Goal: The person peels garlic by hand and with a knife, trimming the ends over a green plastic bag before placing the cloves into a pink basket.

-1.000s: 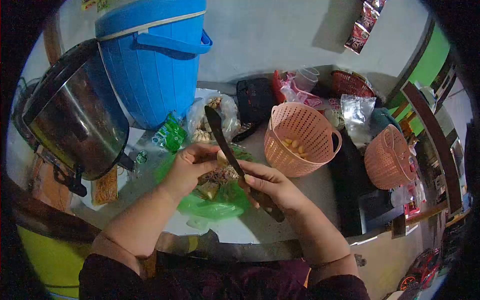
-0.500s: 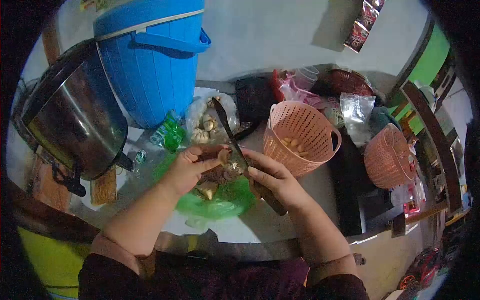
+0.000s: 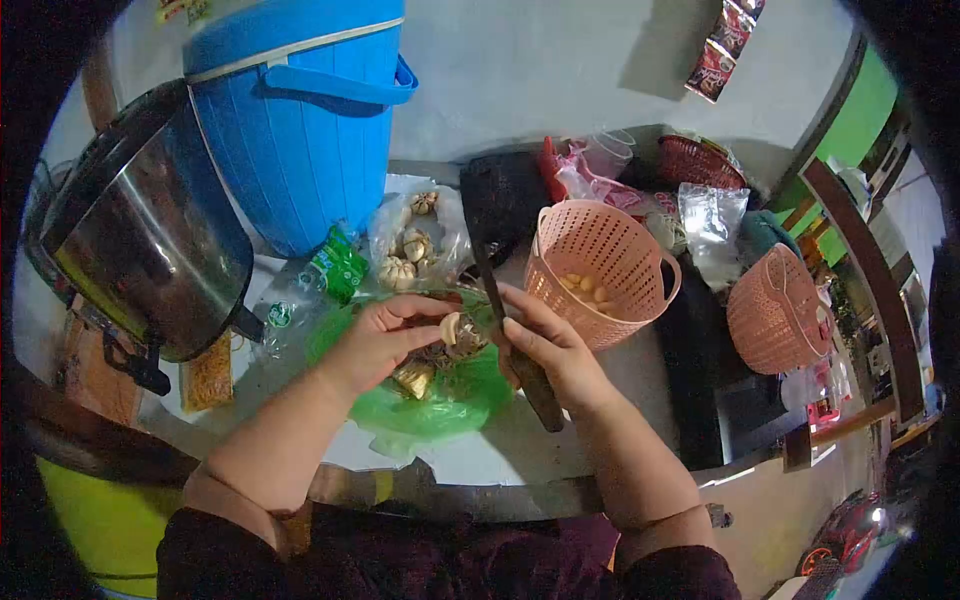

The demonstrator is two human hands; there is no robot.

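Note:
A pale garlic clove (image 3: 450, 328) is pinched between the thumb and fingers of my left hand (image 3: 388, 338). My right hand (image 3: 548, 348) is closed round a dark knife (image 3: 488, 278), whose blade points up and away, just right of the clove. Under both hands lies a green plastic bag (image 3: 440, 410) with peelings and bits on it. Beyond my left hand, a clear bag holds several garlic bulbs (image 3: 397, 272). The pink basket (image 3: 570, 240) to the right of the knife has several peeled cloves (image 3: 590, 290) at its bottom.
A tall blue bucket (image 3: 300, 150) and a large dark metal pot (image 3: 150, 240) stand at the left. A green packet (image 3: 338, 265) lies by the bucket. At the right are a smaller pink basket (image 3: 775, 315) and a clear plastic bag (image 3: 712, 225). Sachets (image 3: 725, 50) hang on the wall.
The knife blade has swung to a steeper angle and shifted slightly right with my right hand. A pale clove now shows more clearly in my left fingers.

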